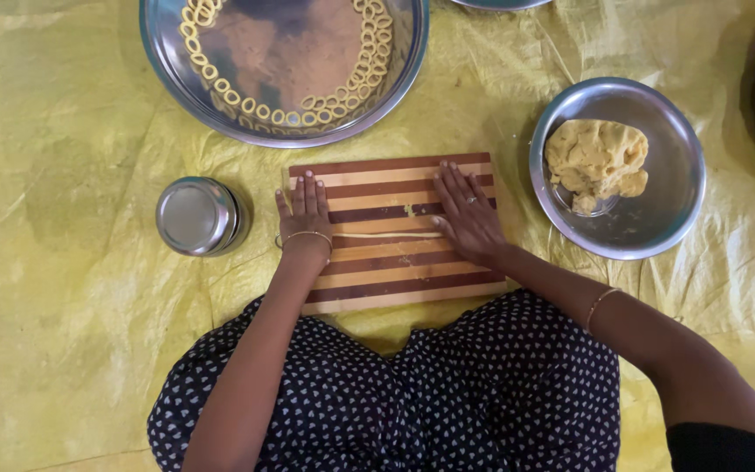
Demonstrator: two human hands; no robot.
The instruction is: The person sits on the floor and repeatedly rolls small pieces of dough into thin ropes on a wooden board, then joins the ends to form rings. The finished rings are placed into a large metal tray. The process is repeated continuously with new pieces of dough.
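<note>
Striped wooden board (395,262) in middle, on yellow sheet (72,262). Both hands flat, palms down, fingers spread, gripping nothing. Left hand (305,214) on board's left edge, right hand (467,214) toward its right side. Thin dough rope (386,234) stretched across board between them, ends under palms. Dough lump (596,162) in steel bowl (670,205) right of board. Small steel cup (196,216) left of board. Big steel plate (163,52) with dough rings (369,61) beyond board.

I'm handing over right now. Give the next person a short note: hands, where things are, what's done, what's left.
Left hand and right hand: both flat, palms down, on the striped board, at the two ends of a thin dough rope.
Big tray above the board: a curved row of dough rings along its edge.
Bowl on the right: a lump of dough not yet used.
Steel cup on the left.
</note>
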